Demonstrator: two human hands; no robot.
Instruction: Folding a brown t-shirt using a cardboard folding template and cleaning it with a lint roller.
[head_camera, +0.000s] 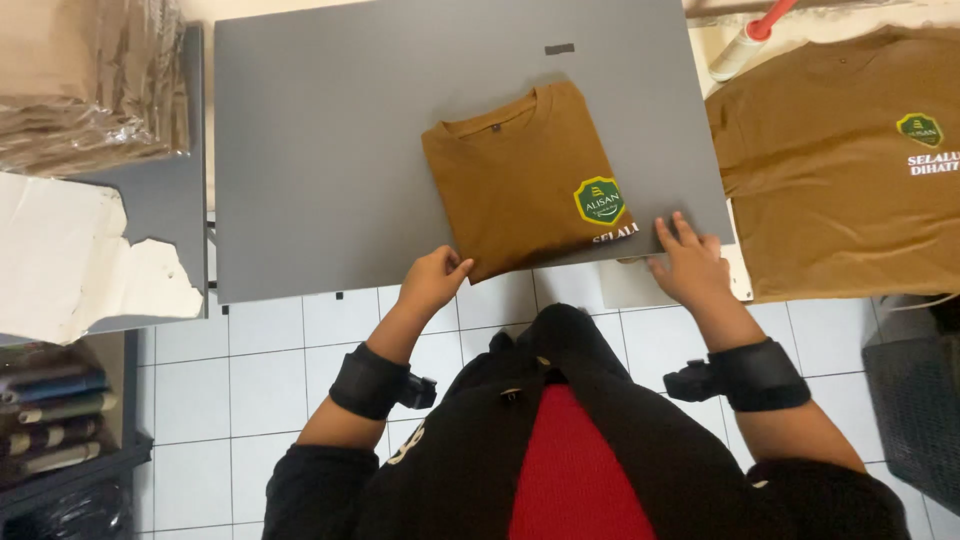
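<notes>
A folded brown T-shirt (520, 180) with a green and yellow badge lies on a grey board (330, 150), collar pointing away from me. My left hand (432, 280) pinches the shirt's near left corner at the board's front edge. My right hand (688, 262) rests flat with fingers spread on the board's near right corner, just right of the shirt, holding nothing. Both wrists wear black bands.
A second brown shirt (840, 170) lies spread out to the right. A lint roller (745, 40) sits behind it. Bagged brown garments (90, 85) and torn white paper (70, 255) are at left. A dark basket (915, 390) stands at right on white floor tiles.
</notes>
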